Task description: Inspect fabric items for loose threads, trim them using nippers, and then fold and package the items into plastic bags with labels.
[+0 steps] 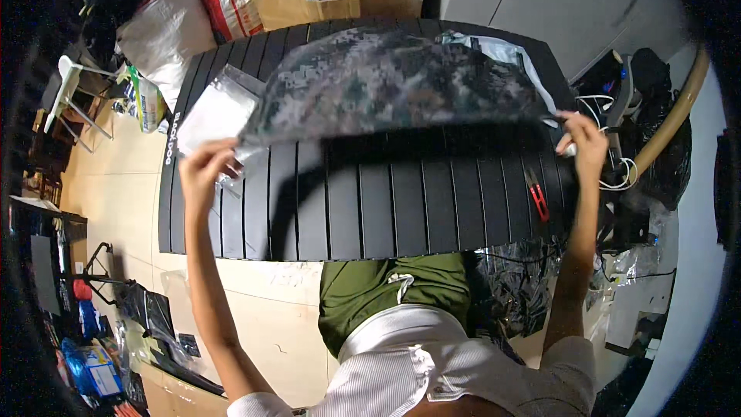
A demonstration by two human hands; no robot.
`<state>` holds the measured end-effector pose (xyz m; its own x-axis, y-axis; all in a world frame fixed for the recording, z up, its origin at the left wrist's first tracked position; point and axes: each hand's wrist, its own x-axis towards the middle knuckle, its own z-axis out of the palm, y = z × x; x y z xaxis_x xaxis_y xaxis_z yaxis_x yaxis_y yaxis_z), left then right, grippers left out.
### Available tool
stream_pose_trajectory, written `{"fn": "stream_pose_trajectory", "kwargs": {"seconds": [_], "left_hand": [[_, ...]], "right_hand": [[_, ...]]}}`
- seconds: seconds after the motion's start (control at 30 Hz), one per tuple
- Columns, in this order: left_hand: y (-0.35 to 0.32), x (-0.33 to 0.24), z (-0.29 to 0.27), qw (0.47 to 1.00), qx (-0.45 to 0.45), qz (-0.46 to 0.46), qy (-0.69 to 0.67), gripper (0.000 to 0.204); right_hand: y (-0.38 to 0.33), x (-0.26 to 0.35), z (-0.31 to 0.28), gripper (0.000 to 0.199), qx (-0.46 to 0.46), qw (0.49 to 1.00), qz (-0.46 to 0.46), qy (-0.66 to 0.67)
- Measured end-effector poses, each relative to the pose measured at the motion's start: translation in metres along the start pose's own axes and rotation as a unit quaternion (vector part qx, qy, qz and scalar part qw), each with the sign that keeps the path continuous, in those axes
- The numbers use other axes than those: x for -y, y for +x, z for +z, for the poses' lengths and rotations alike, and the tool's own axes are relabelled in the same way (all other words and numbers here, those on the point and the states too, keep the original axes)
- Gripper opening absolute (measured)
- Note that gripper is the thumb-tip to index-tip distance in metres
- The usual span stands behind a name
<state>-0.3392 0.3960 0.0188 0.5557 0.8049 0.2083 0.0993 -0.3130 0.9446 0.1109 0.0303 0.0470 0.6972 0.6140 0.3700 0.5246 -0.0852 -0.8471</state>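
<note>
A piece of camouflage cloth [401, 81] in dark green, grey and brown is stretched wide above the black slatted table [378, 208]. My left hand [208, 162] pinches its near left corner, and my right hand [580, 139] grips the near right corner. The cloth's near edge runs almost straight between them, while its far part billows upward and looks a little blurred. Below it a dark shadow falls on the slats. Clear plastic bags with white contents [220, 112] lie beside my left hand. Partly behind the cloth is a pale plastic bag [502, 50].
Red-handled thread snips [538, 199] lie near the table's right side. Beyond the far edge stand an open cardboard box [332, 8] of dark plastic packages and a white sack [170, 35]. White cables [617, 174] hang at the right. A white chair [69, 81] stands far left.
</note>
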Motion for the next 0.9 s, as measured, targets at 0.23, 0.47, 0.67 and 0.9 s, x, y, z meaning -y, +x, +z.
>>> {"fn": "stream_pose_trajectory", "kwargs": {"seconds": [0.23, 0.47, 0.67, 0.9], "left_hand": [[-0.106, 0.057, 0.019, 0.986, 0.042, -0.109, 0.121, 0.012], [-0.149, 0.047, 0.029, 0.98, 0.095, -0.117, 0.128, 0.01], [-0.156, 0.039, 0.019, 0.975, 0.142, -0.153, 0.082, 0.014], [-0.107, 0.011, 0.037, 0.934, 0.205, 0.055, 0.286, 0.009]], "right_hand": [[-0.107, -0.062, 0.015, 0.017, 0.106, 0.979, 0.156, 0.075], [-0.136, -0.058, -0.009, 0.021, 0.213, 0.958, 0.189, -0.028], [-0.129, -0.057, -0.012, 0.023, 0.268, 0.939, 0.214, -0.029], [-0.127, -0.045, 0.001, 0.016, 0.261, 0.939, 0.221, -0.033]]}}
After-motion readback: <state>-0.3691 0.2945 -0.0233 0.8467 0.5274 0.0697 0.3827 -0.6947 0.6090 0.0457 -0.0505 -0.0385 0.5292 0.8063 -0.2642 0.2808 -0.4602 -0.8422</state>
